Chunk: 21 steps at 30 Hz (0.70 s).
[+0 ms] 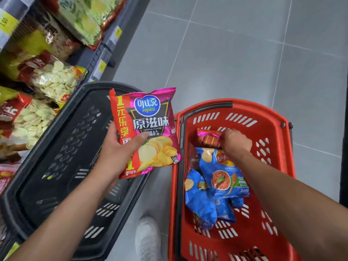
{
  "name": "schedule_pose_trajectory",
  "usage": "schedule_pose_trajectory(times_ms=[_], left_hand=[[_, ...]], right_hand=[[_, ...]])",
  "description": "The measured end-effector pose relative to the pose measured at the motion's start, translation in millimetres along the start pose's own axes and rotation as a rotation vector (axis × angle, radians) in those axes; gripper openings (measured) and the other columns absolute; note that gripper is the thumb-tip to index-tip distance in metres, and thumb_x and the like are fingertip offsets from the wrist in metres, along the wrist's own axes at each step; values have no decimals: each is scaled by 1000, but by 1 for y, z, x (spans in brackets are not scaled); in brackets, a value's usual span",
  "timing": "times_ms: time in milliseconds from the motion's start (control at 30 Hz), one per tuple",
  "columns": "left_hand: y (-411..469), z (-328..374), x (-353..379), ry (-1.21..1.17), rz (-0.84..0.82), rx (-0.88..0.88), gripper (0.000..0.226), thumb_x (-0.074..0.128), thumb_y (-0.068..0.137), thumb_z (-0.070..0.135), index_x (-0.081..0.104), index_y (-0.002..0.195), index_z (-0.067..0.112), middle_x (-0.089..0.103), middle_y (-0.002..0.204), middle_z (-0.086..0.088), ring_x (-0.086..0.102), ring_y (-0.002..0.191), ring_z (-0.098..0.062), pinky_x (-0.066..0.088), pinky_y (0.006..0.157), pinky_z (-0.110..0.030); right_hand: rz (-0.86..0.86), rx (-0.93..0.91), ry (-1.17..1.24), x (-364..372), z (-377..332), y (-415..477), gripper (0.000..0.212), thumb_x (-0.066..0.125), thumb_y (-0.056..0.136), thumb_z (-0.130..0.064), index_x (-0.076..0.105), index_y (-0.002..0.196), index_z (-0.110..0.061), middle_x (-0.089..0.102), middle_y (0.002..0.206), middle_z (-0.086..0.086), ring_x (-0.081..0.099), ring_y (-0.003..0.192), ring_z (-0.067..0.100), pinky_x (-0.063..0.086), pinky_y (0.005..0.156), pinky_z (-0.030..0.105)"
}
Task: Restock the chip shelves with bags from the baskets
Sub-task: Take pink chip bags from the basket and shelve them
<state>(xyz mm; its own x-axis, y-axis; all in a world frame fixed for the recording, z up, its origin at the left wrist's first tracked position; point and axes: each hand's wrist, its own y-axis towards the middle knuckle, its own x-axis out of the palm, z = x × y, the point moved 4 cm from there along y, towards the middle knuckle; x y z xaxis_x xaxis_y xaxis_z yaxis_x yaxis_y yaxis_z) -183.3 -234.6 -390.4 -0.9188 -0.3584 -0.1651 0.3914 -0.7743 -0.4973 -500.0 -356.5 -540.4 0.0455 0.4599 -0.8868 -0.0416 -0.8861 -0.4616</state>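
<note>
Grey tile floor [235, 53], stocked chip shelves [101, 51] on the left. Black basket [62, 147] sits beside the shelves, red basket [278, 166] just right of it. Left hand [116, 147] grips a magenta Copico chip bag [150, 125] upright over the black basket's right rim. Right hand [235, 142] is inside the red basket, fingers curled on a small red-magenta bag [208, 139] at the far end. Blue Lay's bags [222, 178] lie just nearer. White shoe [147, 236] between the baskets.

Left basket [56, 147] and right basket [263, 129] sitting side by side
The shelves [101, 59] are standing left of both; the left hand [120, 147] is holding a bag [150, 125] over the left basket's rim; the right hand [235, 142] is gripping a small bag [209, 138] inside the right basket, beyond other bags [220, 178].
</note>
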Motion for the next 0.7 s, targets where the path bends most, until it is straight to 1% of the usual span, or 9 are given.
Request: schedule_pose_trajectory(times_ms=[100, 167, 333, 433, 500, 567, 633, 667, 700], left_hand=[[-1, -1, 2, 6, -5, -6, 44, 81, 88, 20, 59, 125, 30, 79, 108, 5, 79, 91, -19, 64, 72, -38], [-5, 1, 3, 17, -3, -6, 46, 81, 87, 20, 59, 127, 28, 79, 109, 4, 79, 91, -19, 64, 72, -38], [-28, 26, 3, 43, 4, 0, 40, 81, 87, 18, 60, 119, 31, 79, 102, 10, 78, 86, -13, 62, 67, -31], [-47, 52, 0, 59, 6, -19, 43, 84, 86, 21, 61, 121, 30, 79, 103, 7, 78, 88, -17, 62, 73, -39], [-62, 74, -2, 59, -2, -33, 44, 86, 84, 23, 61, 120, 30, 79, 104, 6, 79, 89, -19, 63, 76, -43], [-78, 99, -4, 64, -11, -41, 44, 86, 84, 23, 61, 119, 30, 79, 104, 5, 79, 90, -21, 63, 77, -46], [-95, 127, -6, 79, -24, -38, 46, 88, 83, 21, 62, 120, 28, 79, 106, 3, 78, 92, -22, 63, 82, -50], [-105, 143, -7, 87, -28, -37, 47, 88, 83, 21, 62, 121, 27, 79, 107, 2, 78, 92, -22, 63, 84, -52], [-114, 160, -8, 91, -35, -36, 47, 89, 82, 20, 62, 121, 27, 79, 107, 2, 78, 93, -22, 63, 86, -53]], right_hand=[[29, -34, -16, -2, 1, -2, 4, 63, 93, -23, 65, 97, -21, 67, 93, 0, 69, 83, 27, 56, 74, 37], [47, -53, -7, -8, 3, -9, 5, 61, 94, -21, 66, 94, -21, 68, 90, -1, 69, 80, 26, 60, 73, 40], [90, -115, 13, -51, 15, -42, 10, 62, 94, -29, 70, 97, -23, 71, 95, -1, 71, 84, 26, 54, 68, 35], [145, -149, 15, -101, 20, -79, 16, 60, 93, -31, 71, 92, -19, 71, 92, 2, 66, 89, 27, 48, 65, 33], [169, -127, 61, -137, 23, -108, 21, 58, 90, -32, 72, 86, -16, 71, 90, 5, 64, 91, 30, 49, 66, 36], [174, -55, 222, -175, 29, -135, 20, 59, 87, -29, 70, 79, -14, 70, 88, 6, 64, 89, 30, 51, 70, 36], [97, 46, 499, -211, 35, -159, 16, 62, 89, -22, 67, 77, -13, 66, 80, 2, 60, 79, 24, 40, 67, 31], [43, 96, 637, -229, 38, -172, 15, 64, 90, -18, 64, 76, -13, 63, 75, 0, 57, 73, 20, 35, 65, 30], [9, 136, 773, -247, 40, -185, 18, 66, 90, -16, 60, 74, -15, 61, 71, -1, 56, 69, 18, 36, 64, 31]])
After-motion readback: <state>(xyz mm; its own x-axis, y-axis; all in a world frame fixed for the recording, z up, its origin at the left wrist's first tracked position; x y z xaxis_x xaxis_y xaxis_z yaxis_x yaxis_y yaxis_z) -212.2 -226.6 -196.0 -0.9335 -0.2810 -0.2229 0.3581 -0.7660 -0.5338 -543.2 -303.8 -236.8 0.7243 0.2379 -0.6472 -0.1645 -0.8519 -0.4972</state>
